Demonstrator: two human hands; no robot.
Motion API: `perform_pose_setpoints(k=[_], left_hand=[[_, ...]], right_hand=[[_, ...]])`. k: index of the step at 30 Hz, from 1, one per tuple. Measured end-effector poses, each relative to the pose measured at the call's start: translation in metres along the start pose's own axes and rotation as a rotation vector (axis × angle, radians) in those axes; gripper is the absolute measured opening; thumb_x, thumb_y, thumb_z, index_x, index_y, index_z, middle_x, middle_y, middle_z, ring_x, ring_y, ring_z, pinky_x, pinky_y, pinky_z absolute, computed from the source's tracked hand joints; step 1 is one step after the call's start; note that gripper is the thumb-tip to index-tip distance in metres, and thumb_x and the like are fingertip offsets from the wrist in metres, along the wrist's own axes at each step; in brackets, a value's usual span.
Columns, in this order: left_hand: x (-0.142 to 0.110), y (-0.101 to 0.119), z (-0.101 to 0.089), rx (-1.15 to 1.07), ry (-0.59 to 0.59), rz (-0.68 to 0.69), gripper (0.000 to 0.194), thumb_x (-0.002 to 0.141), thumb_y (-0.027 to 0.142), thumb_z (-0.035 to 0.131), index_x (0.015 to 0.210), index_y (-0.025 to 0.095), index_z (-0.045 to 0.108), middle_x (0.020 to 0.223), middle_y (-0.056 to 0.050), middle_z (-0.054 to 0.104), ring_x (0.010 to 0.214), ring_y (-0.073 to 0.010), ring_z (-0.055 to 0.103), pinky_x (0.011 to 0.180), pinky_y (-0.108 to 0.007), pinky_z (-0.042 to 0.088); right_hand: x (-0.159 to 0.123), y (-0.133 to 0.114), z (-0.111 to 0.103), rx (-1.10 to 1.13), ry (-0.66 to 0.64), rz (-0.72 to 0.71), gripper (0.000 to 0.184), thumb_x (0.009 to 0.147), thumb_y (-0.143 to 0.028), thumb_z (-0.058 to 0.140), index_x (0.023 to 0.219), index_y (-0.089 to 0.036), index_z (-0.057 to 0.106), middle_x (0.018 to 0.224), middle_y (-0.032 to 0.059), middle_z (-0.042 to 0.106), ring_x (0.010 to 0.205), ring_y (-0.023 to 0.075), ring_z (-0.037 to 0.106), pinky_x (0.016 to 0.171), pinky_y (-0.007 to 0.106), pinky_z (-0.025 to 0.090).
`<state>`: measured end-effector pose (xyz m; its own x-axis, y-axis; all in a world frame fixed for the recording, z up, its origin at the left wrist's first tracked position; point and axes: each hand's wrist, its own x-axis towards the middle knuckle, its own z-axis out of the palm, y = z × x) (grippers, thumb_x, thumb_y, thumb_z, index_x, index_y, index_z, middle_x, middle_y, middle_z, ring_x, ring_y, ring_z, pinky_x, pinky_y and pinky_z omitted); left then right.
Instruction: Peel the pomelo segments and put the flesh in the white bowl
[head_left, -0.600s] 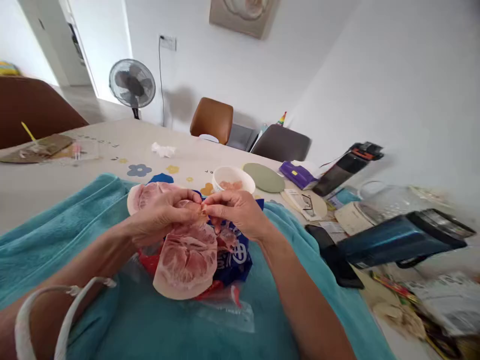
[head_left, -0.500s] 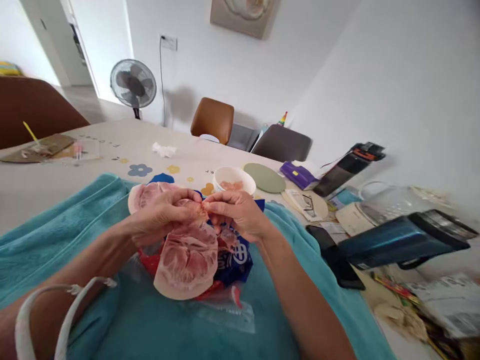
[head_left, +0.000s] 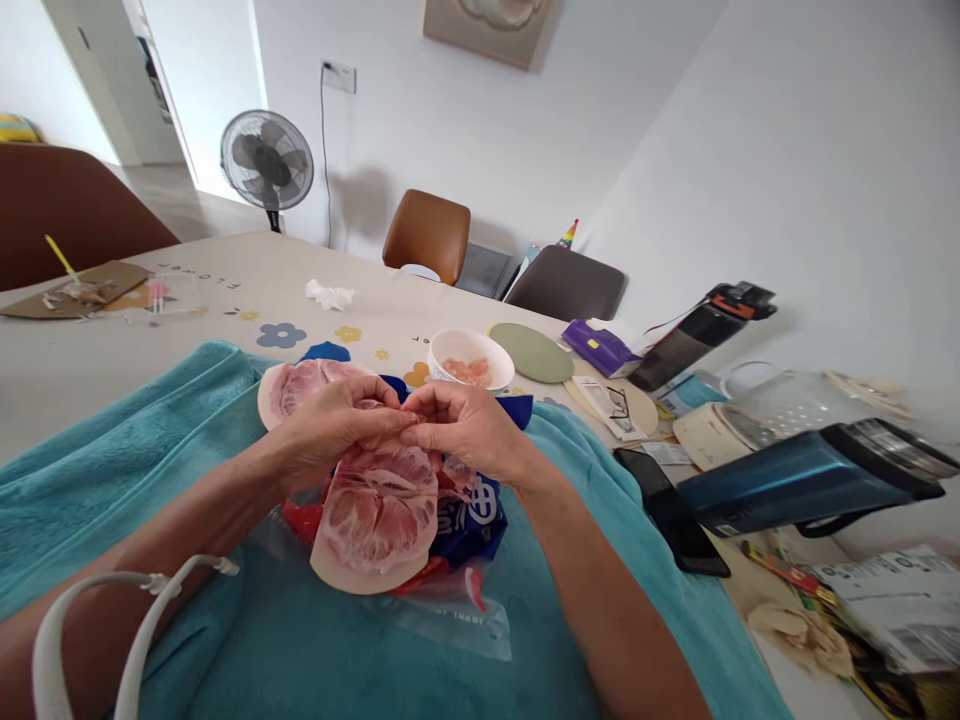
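Note:
My left hand (head_left: 330, 428) and my right hand (head_left: 469, 430) meet fingertip to fingertip over a pink pomelo, both pinched closed on a small piece of its flesh. Below them lies a large piece of pomelo peel (head_left: 377, 525), pink inside, on a blue and red plastic bag (head_left: 469, 515). A second peel piece (head_left: 289, 385) shows behind my left hand. All of this rests on a teal towel (head_left: 120, 450). A white bowl (head_left: 470, 361) with pink fruit pieces stands just beyond my hands.
A green round mat (head_left: 534, 353), a purple packet (head_left: 600, 347), glasses (head_left: 616, 403), a black phone (head_left: 670, 510), a dark blue flask (head_left: 802, 478) and papers (head_left: 892, 605) crowd the right side. Chairs (head_left: 427, 233) and a fan (head_left: 266, 163) stand beyond the table.
My fingers have shifted slightly on the fruit piece and the view has tilted a little; the hands stay in the same place over the peel.

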<state>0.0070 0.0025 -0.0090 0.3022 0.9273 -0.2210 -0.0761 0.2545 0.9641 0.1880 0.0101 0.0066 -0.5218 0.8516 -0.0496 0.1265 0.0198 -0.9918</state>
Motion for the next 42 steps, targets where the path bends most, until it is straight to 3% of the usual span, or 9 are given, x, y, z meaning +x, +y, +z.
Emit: perform_pose_setpoints(k=[7,12,18,24,29,33,35,38,42], left_hand=[[0.0,0.003,-0.005,-0.125,-0.153,-0.016,0.021,0.07,0.03,0.077,0.073,0.017,0.06,0.05,0.005,0.047,0.041,-0.0053,0.041,0.038,-0.015,0.031],[0.001,0.005,-0.004,-0.176,-0.165,0.02,0.017,0.071,0.026,0.076,0.074,0.016,0.062,0.054,0.002,0.052,0.042,-0.0057,0.041,0.039,-0.017,0.038],[0.003,0.004,-0.006,-0.228,-0.153,0.067,0.012,0.075,0.024,0.073,0.077,0.015,0.066,0.057,0.002,0.05,0.047,-0.0063,0.041,0.041,-0.017,0.04],[0.003,0.007,-0.007,-0.297,-0.16,0.087,0.012,0.078,0.02,0.069,0.072,0.011,0.064,0.064,0.0,0.051,0.056,-0.0069,0.046,0.048,-0.016,0.042],[0.002,0.009,-0.006,-0.409,-0.249,0.099,0.005,0.074,0.011,0.068,0.072,0.011,0.064,0.068,0.0,0.052,0.062,-0.0066,0.049,0.058,-0.015,0.048],[0.004,0.009,-0.006,-0.477,-0.197,0.058,0.007,0.076,0.002,0.065,0.077,0.008,0.068,0.077,-0.003,0.061,0.071,-0.0079,0.058,0.07,-0.015,0.054],[0.005,0.009,-0.005,-0.554,-0.112,0.015,0.011,0.077,-0.001,0.061,0.078,0.007,0.069,0.084,-0.006,0.065,0.078,-0.0104,0.064,0.076,-0.017,0.057],[0.006,0.01,-0.003,-0.674,-0.043,-0.051,0.016,0.082,-0.002,0.056,0.075,0.007,0.068,0.087,-0.008,0.068,0.081,-0.0115,0.067,0.082,-0.019,0.059],[0.004,0.011,-0.002,-0.724,-0.061,-0.108,0.021,0.091,0.007,0.048,0.084,0.006,0.068,0.092,-0.01,0.067,0.077,-0.0097,0.067,0.074,-0.015,0.059]], right_hand=[[0.003,0.004,-0.001,0.146,-0.011,0.002,0.02,0.071,-0.03,0.077,0.079,-0.016,0.065,0.058,-0.0052,0.059,0.045,0.0079,0.053,0.043,0.022,0.046],[0.005,0.004,-0.005,0.399,-0.007,0.101,0.016,0.072,-0.028,0.076,0.08,-0.016,0.069,0.069,-0.0004,0.064,0.055,0.0088,0.056,0.046,0.021,0.049],[0.001,0.001,-0.006,0.414,0.015,0.093,0.011,0.075,-0.028,0.074,0.08,-0.019,0.07,0.074,0.0013,0.065,0.06,0.011,0.058,0.05,0.023,0.052],[0.0,-0.012,-0.018,0.211,0.325,-0.119,0.023,0.071,-0.029,0.075,0.088,-0.017,0.068,0.075,0.0006,0.066,0.064,0.0115,0.061,0.061,0.027,0.055],[0.02,-0.015,-0.053,-0.265,0.588,-0.222,0.019,0.073,-0.026,0.064,0.088,-0.016,0.066,0.067,-0.0015,0.061,0.061,0.0121,0.059,0.064,0.03,0.053],[0.037,-0.007,-0.079,-0.74,0.57,-0.095,0.005,0.066,-0.02,0.061,0.069,-0.018,0.063,0.069,0.0,0.06,0.068,0.0154,0.057,0.066,0.03,0.048],[0.04,-0.005,-0.085,-0.822,0.536,-0.064,0.011,0.063,-0.019,0.063,0.055,-0.019,0.056,0.067,0.0012,0.06,0.07,0.0177,0.057,0.069,0.031,0.046],[0.037,-0.008,-0.081,-0.86,0.599,-0.103,0.021,0.073,-0.02,0.055,0.052,-0.019,0.054,0.084,0.0066,0.065,0.089,0.0228,0.06,0.082,0.035,0.044],[0.022,-0.02,-0.053,-0.743,0.709,-0.342,0.022,0.086,-0.03,0.051,0.074,-0.02,0.066,0.099,0.0078,0.067,0.097,0.0222,0.061,0.086,0.035,0.045]])
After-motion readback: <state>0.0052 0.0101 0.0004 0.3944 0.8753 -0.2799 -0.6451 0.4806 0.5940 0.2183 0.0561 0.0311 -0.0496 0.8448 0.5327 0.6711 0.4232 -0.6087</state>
